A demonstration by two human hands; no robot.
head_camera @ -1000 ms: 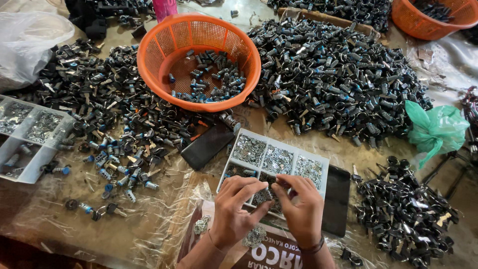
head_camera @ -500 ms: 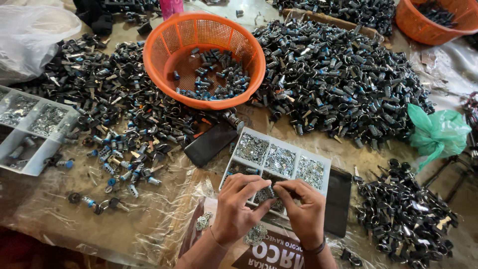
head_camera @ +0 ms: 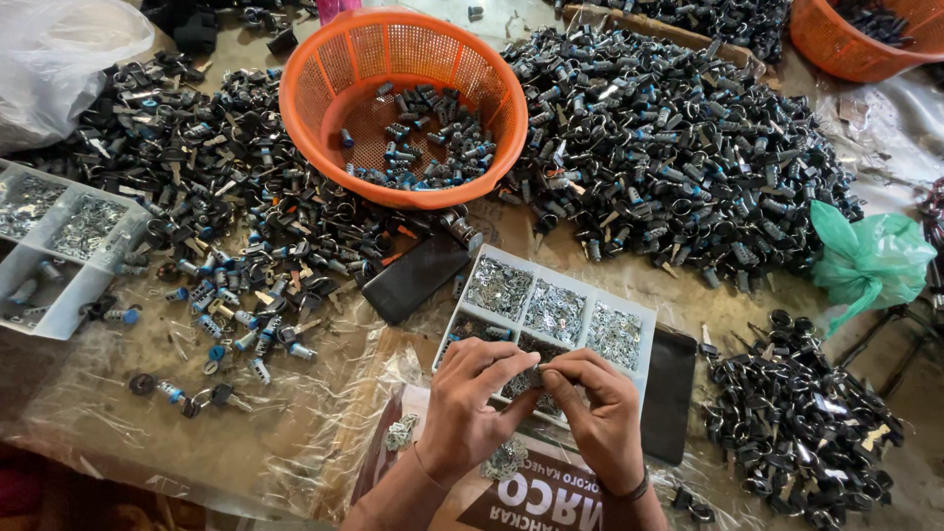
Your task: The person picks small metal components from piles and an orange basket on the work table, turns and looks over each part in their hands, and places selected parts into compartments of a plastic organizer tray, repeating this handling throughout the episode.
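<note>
Fingertips [head_camera: 526, 379] of both your hands pinch together on a small metal part, too tiny to identify, right over the white compartment tray [head_camera: 644, 320] of silvery bits. Your left hand [head_camera: 472, 398] and right hand [head_camera: 600, 413] touch. Behind sits an orange basket [head_camera: 324, 128] among heaped dark lock pieces [head_camera: 669, 147].

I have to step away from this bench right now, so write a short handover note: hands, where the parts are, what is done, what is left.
Left hand and right hand: fingertips pinched together on a small metal piece, too small to identify, over the white compartment tray.
Parts: the tray's compartments hold tiny silvery pieces. The orange basket holds a few dark cylinders with blue ends. Big heap behind the tray, a smaller pile to the right.
Done: apparently the few in the basket.
Left: the heaps, seemingly most of it.
</note>
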